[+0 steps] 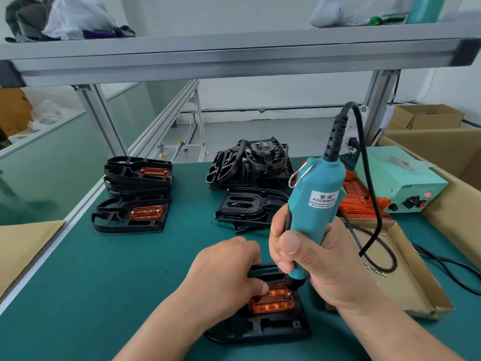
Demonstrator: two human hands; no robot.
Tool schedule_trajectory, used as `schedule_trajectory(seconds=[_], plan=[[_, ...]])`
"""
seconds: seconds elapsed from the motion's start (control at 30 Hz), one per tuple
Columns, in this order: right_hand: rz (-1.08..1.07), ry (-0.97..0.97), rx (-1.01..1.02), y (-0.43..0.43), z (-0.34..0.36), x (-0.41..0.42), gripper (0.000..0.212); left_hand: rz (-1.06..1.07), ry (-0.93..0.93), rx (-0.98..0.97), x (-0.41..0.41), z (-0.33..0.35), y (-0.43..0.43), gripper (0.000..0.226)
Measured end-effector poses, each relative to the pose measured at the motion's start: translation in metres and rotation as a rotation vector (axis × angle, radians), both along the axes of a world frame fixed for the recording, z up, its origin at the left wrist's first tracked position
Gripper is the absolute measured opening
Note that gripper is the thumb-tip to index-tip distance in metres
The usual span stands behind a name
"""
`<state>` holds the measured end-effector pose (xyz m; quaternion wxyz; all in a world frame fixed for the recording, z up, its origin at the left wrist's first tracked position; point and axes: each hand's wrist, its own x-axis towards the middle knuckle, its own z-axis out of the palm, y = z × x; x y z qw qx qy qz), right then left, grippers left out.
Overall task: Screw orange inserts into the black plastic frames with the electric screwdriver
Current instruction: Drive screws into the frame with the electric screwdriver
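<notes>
Two stacks [138, 175] behind | right hand [320, 259] grips screwdriver [315, 204] | left hand [223, 272] holds frame [276, 330] (partly covering insert [273, 304])

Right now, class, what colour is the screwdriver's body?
Teal, with a black cord; the head view shows the screwdriver best.

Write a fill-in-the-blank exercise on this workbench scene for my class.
The right hand grips the electric ____.
The left hand holds down a ____ frame.
In that frame sits an ____ insert.
The stack of frames holding inserts lies on the person's ____ side.
Missing words: screwdriver, black, orange, left.
</notes>
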<state>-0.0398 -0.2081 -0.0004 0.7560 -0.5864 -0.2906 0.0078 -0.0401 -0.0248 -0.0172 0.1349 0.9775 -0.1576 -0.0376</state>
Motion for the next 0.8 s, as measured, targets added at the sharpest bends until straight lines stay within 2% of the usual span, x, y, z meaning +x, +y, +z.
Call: schedule_trajectory(seconds=[0.37, 0.57, 0.73, 0.8], plan=[[0.136, -0.009, -0.048, -0.0027, -0.0052, 0.0051, 0.034, 0.022, 0.019, -0.012, -0.0021, 0.0029, -0.0030, 0.038], [0.105, -0.025, 0.037, -0.0056, -0.0090, 0.0070, 0.040, 0.000, 0.050, -0.030, -0.0018, 0.0046, -0.0040, 0.035], [0.123, -0.105, -0.011, -0.0054, -0.0079, 0.0056, 0.038, -0.019, 0.044, -0.007, -0.0027, 0.0045, -0.0057, 0.030], [0.088, -0.079, 0.020, -0.0049, -0.0063, 0.0060, 0.041, -0.022, 0.043, -0.022, -0.0030, 0.0050, -0.0051, 0.032]])
